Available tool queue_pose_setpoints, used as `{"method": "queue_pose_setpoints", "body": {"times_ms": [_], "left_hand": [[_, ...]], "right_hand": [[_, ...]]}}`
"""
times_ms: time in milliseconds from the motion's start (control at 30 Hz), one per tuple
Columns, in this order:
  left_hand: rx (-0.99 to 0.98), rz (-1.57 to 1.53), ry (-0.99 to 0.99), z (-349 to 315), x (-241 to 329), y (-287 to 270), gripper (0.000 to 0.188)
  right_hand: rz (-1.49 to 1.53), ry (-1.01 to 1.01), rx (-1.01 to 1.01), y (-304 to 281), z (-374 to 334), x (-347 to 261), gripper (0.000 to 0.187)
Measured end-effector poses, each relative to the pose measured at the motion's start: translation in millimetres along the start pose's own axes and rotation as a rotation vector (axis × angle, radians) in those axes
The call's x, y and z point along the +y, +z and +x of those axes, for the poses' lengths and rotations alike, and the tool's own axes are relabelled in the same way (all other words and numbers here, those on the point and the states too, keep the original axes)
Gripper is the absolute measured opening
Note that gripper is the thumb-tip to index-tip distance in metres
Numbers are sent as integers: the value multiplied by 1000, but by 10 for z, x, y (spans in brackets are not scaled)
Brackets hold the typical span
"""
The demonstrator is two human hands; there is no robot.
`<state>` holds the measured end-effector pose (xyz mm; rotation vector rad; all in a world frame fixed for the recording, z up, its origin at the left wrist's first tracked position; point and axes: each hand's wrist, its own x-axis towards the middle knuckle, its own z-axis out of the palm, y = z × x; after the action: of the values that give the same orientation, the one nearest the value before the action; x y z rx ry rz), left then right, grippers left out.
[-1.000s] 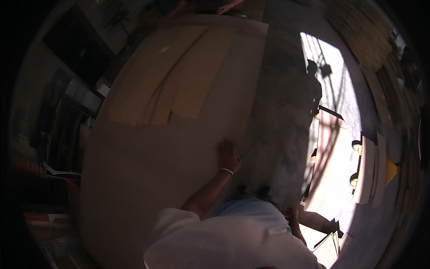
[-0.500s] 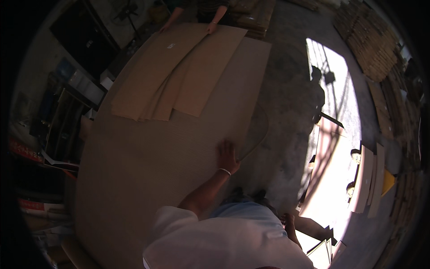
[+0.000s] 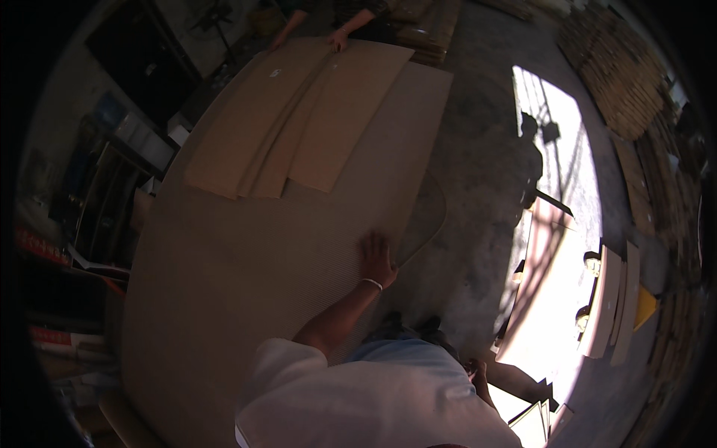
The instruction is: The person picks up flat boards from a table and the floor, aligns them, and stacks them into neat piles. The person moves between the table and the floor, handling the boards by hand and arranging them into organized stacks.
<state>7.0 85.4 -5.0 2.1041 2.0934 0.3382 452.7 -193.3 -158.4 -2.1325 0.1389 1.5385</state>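
Note:
My left hand (image 3: pixel 378 255) lies flat, fingers spread, on the right edge area of a large brown corrugated cardboard sheet (image 3: pixel 239 276). A pale band circles that wrist. Down by my right hip is my right hand (image 3: pixel 476 369), dim and small; its fingers look curled, and what they hold, if anything, is hidden. On the far part of the sheet rest several long cardboard panels, among them a wide left one (image 3: pixel 250 119) and a right one (image 3: pixel 355 112), overlapping a narrower strip (image 3: pixel 270 175). At the far end a co-worker's hand (image 3: pixel 340 40) touches the panels' edge.
A thin curved cord or strap (image 3: pixel 442 224) loops beside the sheet's right edge. On the sunlit floor at right lie pale boards (image 3: pixel 549 284) and standing panels (image 3: pixel 603 302). Cardboard stacks (image 3: pixel 609 71) line the far right. Shelving and clutter (image 3: pixel 97 224) crowd the left.
The co-worker's hand has shifted a little left along the far edge. The long panels have drawn closer together, narrowing the gap between them. My left hand remains on the sheet.

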Motion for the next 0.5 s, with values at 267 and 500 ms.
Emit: {"method": "queue_pose_setpoints", "body": {"times_ms": [267, 500], "left_hand": [[-66, -26, -38, -25, 33, -85, 85], [-32, -51, -2, -5, 31, -96, 84]], "right_hand": [[-82, -170, -112, -23, -41, -161, 22], [-33, -188, -139, 49, -154, -287, 26]]}}
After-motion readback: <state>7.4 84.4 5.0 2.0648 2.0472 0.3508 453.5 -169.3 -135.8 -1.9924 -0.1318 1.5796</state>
